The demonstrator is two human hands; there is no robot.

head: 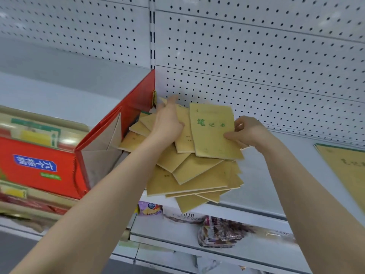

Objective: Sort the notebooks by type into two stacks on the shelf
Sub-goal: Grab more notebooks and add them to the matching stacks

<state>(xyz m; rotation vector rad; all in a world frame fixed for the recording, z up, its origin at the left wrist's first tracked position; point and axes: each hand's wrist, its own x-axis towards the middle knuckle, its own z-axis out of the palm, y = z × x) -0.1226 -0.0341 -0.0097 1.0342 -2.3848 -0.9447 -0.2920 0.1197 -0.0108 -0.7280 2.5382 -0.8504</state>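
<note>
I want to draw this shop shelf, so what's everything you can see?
shelf: one, white, across the middle
notebook pile: many, yellow-brown, fanned on the shelf
top notebook: one, yellow-brown with green lettering, atop the pile
second stack: count unclear, yellow-brown, right edge
paper bag: one, red, left of pile
box: one, red, far left
snack packets: several, mixed colours, below
pegboard: one, white, behind
left hand: on the pile
right hand: pinching the top notebook

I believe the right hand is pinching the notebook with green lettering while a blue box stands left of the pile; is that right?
Not quite: the box is red, not blue, as the head view shows. The right hand does pinch the green-lettered notebook above the pile.
</note>
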